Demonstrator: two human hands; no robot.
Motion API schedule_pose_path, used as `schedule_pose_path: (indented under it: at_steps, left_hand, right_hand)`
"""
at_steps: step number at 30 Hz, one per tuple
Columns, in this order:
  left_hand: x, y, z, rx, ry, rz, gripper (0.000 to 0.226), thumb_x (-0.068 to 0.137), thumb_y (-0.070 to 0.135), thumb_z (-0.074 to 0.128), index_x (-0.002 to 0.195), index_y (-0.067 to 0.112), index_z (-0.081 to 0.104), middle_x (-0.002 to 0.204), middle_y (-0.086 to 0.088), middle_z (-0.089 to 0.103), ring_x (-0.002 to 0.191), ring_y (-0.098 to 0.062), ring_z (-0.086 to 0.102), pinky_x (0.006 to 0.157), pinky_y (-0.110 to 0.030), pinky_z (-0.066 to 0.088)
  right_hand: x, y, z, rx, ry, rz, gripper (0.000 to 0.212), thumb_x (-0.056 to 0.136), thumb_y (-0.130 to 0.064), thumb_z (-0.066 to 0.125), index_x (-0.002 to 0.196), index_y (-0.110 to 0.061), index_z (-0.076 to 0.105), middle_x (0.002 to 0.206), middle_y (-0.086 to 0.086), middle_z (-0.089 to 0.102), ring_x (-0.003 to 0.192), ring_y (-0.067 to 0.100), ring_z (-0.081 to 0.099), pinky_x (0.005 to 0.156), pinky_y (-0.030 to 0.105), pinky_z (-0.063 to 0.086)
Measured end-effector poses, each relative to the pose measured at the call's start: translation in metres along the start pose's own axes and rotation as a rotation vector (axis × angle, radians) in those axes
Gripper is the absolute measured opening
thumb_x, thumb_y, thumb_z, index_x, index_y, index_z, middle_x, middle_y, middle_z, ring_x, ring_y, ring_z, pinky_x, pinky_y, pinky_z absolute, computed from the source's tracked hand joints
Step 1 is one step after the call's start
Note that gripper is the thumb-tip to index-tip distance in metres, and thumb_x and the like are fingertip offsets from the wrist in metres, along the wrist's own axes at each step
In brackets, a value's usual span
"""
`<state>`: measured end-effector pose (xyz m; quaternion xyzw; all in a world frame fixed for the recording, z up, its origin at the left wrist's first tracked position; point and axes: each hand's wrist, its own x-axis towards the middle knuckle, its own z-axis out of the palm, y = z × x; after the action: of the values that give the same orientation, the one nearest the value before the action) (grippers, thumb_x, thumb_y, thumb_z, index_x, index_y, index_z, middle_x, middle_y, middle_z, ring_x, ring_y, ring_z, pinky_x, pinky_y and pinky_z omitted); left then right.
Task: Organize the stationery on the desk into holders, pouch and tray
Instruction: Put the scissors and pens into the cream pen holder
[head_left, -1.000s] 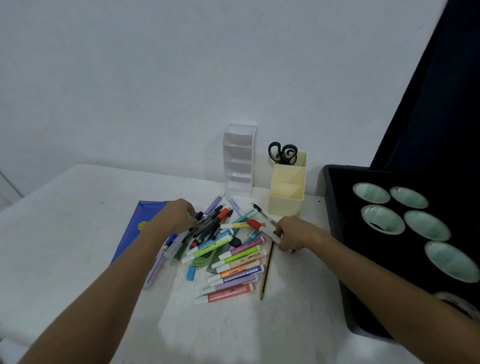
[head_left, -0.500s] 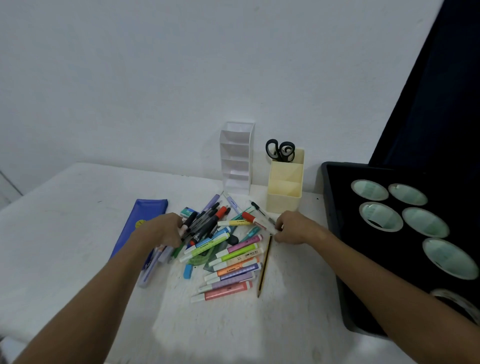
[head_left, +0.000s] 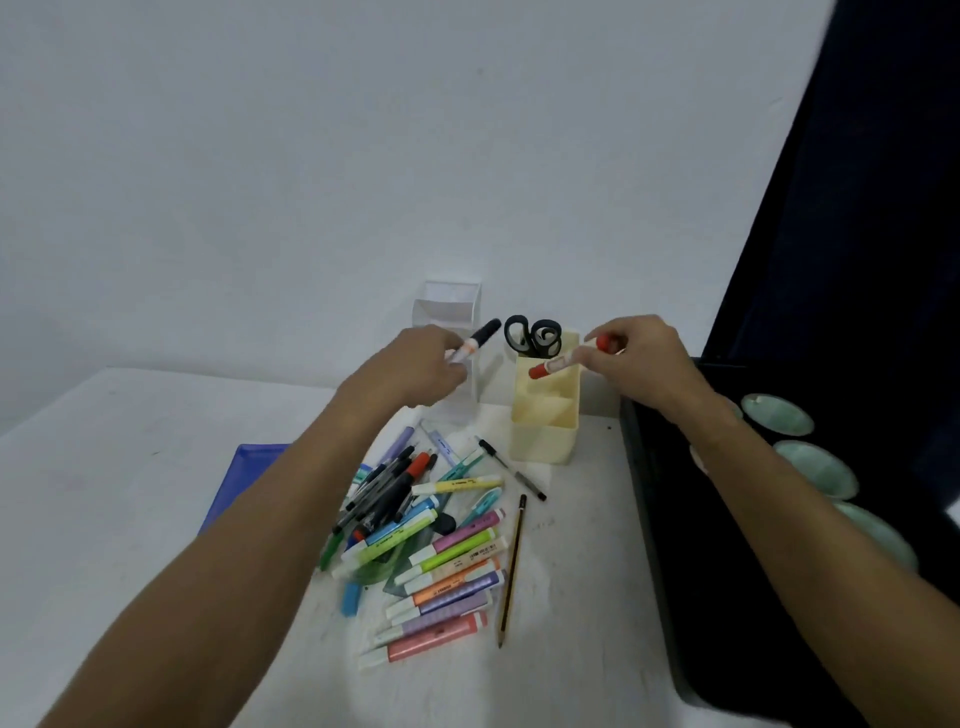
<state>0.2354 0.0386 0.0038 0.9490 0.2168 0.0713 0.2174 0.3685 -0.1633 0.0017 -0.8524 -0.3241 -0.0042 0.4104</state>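
Note:
My left hand (head_left: 415, 371) holds a black-capped marker (head_left: 475, 340) up in front of the clear holder (head_left: 449, 306). Over the cream holder (head_left: 545, 431), my right hand (head_left: 644, 364) grips a red-capped marker (head_left: 558, 364); black scissors (head_left: 532, 336) stand in that holder's back compartment. A heap of pens and highlighters (head_left: 431, 535) lies on the white desk (head_left: 130, 493) below my hands, with a pencil (head_left: 511, 566) at its right and a blue pouch (head_left: 239, 478) partly hidden by my left forearm.
A black tray (head_left: 675, 571) runs along the desk's right side, with several pale green round dishes (head_left: 776, 418) on it. A white wall stands right behind the holders. A blue eraser (head_left: 350, 597) and a green ruler lie within the heap.
Both hands rose from the heap toward the holders. The left now carries a black-capped marker, the right a red-capped marker that lay on the desk before.

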Motion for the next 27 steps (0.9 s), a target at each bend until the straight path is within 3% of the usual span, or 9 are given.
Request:
schedule_pose_path:
  at_steps: [2, 3, 5, 8, 11, 17, 20, 23, 27]
  left_hand:
    - [0.018, 0.018, 0.007, 0.102, -0.039, 0.033, 0.041, 0.094, 0.032, 0.053, 0.131, 0.015, 0.056, 0.121, -0.011, 0.062, 0.105, -0.027, 0.061, 0.076, -0.029, 0.048]
    - [0.027, 0.026, 0.011, 0.129, -0.046, 0.038, 0.039, 0.093, 0.034, 0.056, 0.126, 0.014, 0.058, 0.121, -0.01, 0.061, 0.108, -0.027, 0.059, 0.082, -0.029, 0.046]
    - [0.041, 0.036, 0.02, 0.161, -0.034, 0.042, 0.028, 0.089, 0.033, 0.061, 0.106, 0.01, 0.063, 0.108, -0.01, 0.061, 0.098, -0.026, 0.059, 0.082, -0.031, 0.047]
    - [0.061, 0.046, 0.036, 0.205, -0.013, 0.076, 0.028, 0.084, 0.028, 0.068, 0.1, 0.005, 0.067, 0.101, -0.01, 0.065, 0.094, -0.026, 0.061, 0.078, -0.035, 0.051]
    - [0.077, 0.047, 0.05, 0.231, 0.024, 0.077, 0.023, 0.08, 0.025, 0.072, 0.098, 0.012, 0.066, 0.101, -0.008, 0.065, 0.087, -0.025, 0.062, 0.067, -0.033, 0.051]
    - [0.087, 0.039, 0.074, 0.179, 0.002, 0.069, 0.032, 0.079, 0.021, 0.066, 0.105, 0.009, 0.053, 0.095, -0.007, 0.053, 0.079, -0.024, 0.055, 0.063, -0.032, 0.046]
    - [0.087, 0.034, 0.078, 0.139, 0.044, 0.094, 0.022, 0.077, 0.019, 0.065, 0.096, 0.012, 0.058, 0.09, -0.006, 0.06, 0.078, -0.024, 0.059, 0.059, -0.031, 0.047]
    - [0.086, 0.029, 0.08, 0.089, 0.079, 0.106, 0.005, 0.077, 0.009, 0.057, 0.081, 0.01, 0.059, 0.079, -0.007, 0.059, 0.071, -0.024, 0.057, 0.053, -0.027, 0.038]
    - [0.084, 0.021, 0.087, 0.027, 0.075, 0.098, 0.013, 0.083, 0.01, 0.054, 0.084, 0.003, 0.064, 0.081, -0.012, 0.063, 0.072, -0.025, 0.055, 0.062, -0.033, 0.045]
  right_hand:
    - [0.006, 0.0, -0.004, 0.013, 0.05, -0.015, 0.022, 0.074, -0.032, 0.077, 0.086, -0.014, 0.072, 0.084, 0.013, 0.067, 0.069, 0.012, 0.05, 0.055, 0.018, 0.039]
    - [0.01, 0.002, -0.003, -0.001, 0.064, -0.024, 0.022, 0.075, -0.029, 0.076, 0.086, -0.011, 0.073, 0.083, 0.013, 0.068, 0.067, 0.013, 0.049, 0.053, 0.015, 0.038]
    - [0.014, 0.005, 0.004, -0.024, 0.051, -0.048, 0.022, 0.078, -0.021, 0.073, 0.085, 0.0, 0.072, 0.067, 0.001, 0.067, 0.062, 0.01, 0.047, 0.047, 0.009, 0.034]
    - [0.02, 0.015, 0.024, -0.085, -0.009, -0.063, 0.02, 0.083, -0.007, 0.065, 0.072, 0.009, 0.063, 0.047, -0.017, 0.051, 0.049, 0.004, 0.048, 0.047, 0.004, 0.035]
    - [0.028, 0.027, 0.045, -0.122, -0.036, -0.062, 0.018, 0.084, -0.011, 0.064, 0.068, -0.008, 0.057, 0.058, -0.011, 0.049, 0.051, 0.004, 0.047, 0.048, 0.005, 0.034]
    - [0.041, 0.039, 0.069, -0.139, -0.054, -0.042, 0.025, 0.085, -0.009, 0.06, 0.062, -0.014, 0.052, 0.06, -0.002, 0.052, 0.055, 0.012, 0.044, 0.046, 0.011, 0.031]
    - [0.044, 0.043, 0.078, -0.113, -0.071, -0.02, 0.02, 0.085, -0.01, 0.062, 0.065, -0.012, 0.059, 0.067, 0.006, 0.06, 0.062, 0.017, 0.05, 0.053, 0.018, 0.034]
    - [0.044, 0.044, 0.084, -0.089, -0.081, -0.018, 0.014, 0.084, -0.012, 0.065, 0.07, -0.011, 0.065, 0.07, 0.006, 0.06, 0.067, 0.017, 0.051, 0.052, 0.015, 0.033]
    - [0.043, 0.042, 0.091, -0.043, -0.106, -0.04, 0.026, 0.086, -0.029, 0.068, 0.085, -0.003, 0.073, 0.082, 0.011, 0.069, 0.075, 0.021, 0.059, 0.065, 0.03, 0.047]
